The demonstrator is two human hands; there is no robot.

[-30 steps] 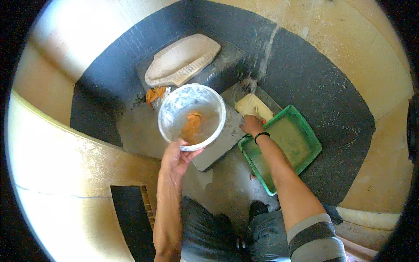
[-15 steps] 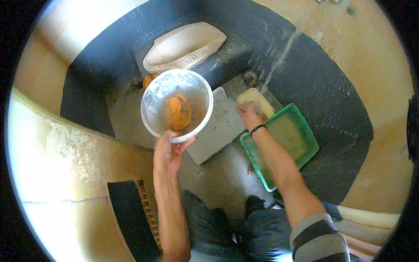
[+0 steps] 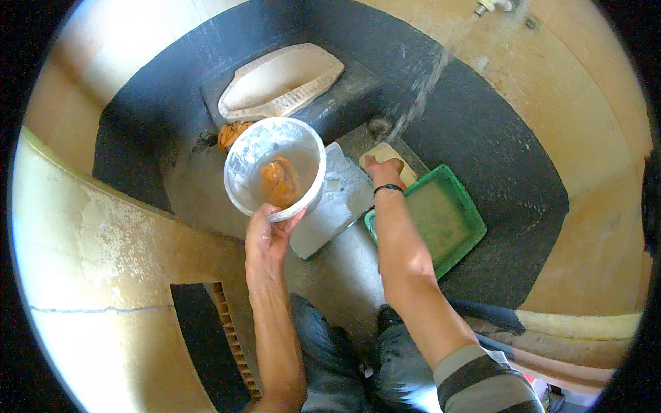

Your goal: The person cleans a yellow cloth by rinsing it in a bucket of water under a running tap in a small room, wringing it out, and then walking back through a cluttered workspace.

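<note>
My left hand (image 3: pixel 268 234) grips the near rim of a white plastic basin (image 3: pixel 237 168), thumb at the edge and fingers beneath. Cloudy water and a wet orange cloth (image 3: pixel 277 182) are inside it. The basin is held up, tilted slightly toward me. My right hand (image 3: pixel 383 172), with a dark band on its wrist, reaches over a pale yellow tub (image 3: pixel 405 169) at the wall. Its fingers are bent, and whatever they may hold is hidden. Just right of that forearm lies a green tray (image 3: pixel 468 234) with murky liquid in it.
A grey stone slab (image 3: pixel 330 220) lies on the floor under the basin. Behind stands a squat toilet pan (image 3: pixel 282 79) on a dark raised step, with another orange cloth (image 3: pixel 232 134) below it. Water streams from a tap (image 3: pixel 492 7) down the right wall. A low wall (image 3: pixel 124 255) borders the left.
My right hand has shifted slightly forward over the yellow tub. The orange cloth sits lower in the basin's water. My left hand keeps its grip. The view has swung a little.
</note>
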